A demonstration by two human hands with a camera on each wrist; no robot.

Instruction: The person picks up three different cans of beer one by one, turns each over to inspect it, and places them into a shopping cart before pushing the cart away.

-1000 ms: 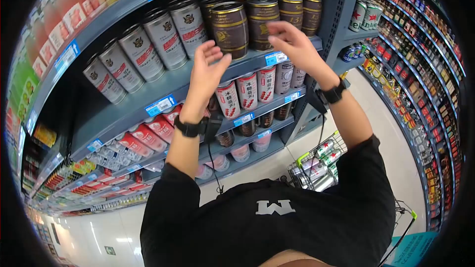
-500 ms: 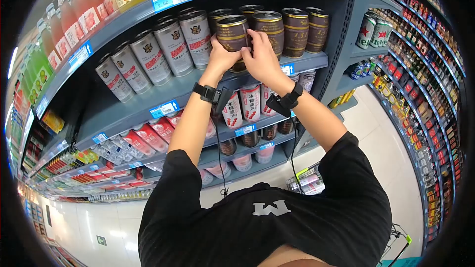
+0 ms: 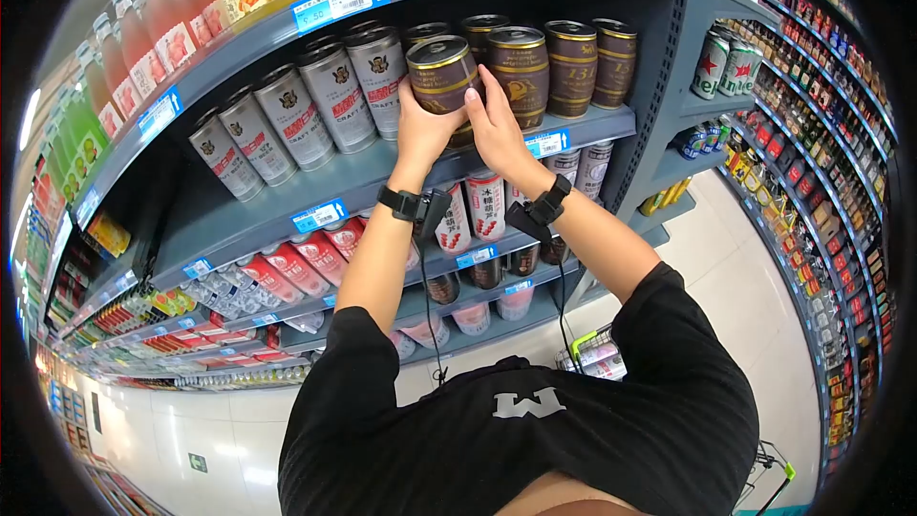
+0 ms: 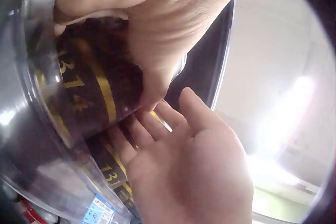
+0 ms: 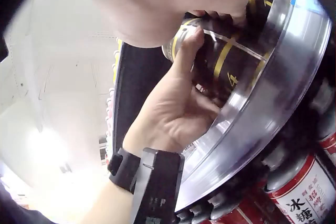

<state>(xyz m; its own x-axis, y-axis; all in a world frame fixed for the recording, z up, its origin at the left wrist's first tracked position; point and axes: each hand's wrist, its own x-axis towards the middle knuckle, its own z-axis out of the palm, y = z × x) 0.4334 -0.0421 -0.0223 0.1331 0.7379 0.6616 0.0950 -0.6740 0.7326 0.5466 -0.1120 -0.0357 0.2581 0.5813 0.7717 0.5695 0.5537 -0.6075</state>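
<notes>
A dark brown barrel-shaped can with gold bands [image 3: 441,75] tilts at the front of the shelf. My left hand [image 3: 426,130] grips it from the left and below, thumb across its lower side; the right wrist view shows this left hand [image 5: 176,106] round the can [image 5: 223,58]. Close on the right, my right hand [image 3: 501,130] has its fingers extended between this can and the neighbouring brown can [image 3: 518,76]. In the left wrist view, the right hand [image 4: 191,166] lies beside the can, fingers only slightly bent. Its exact fingertip contact is partly hidden.
Silver cans [image 3: 339,100] stand left of the brown ones, and more brown cans [image 3: 572,67] to the right. Above runs a shelf edge with a price tag [image 3: 341,3]. Red and white cans [image 3: 485,207] fill the shelf below. A shopping cart [image 3: 600,354] is low on the right.
Both hands have moved from apart in front of the shelf to the brown can. Its top now tilts left, and the right fingers are straighter than half a second ago.
</notes>
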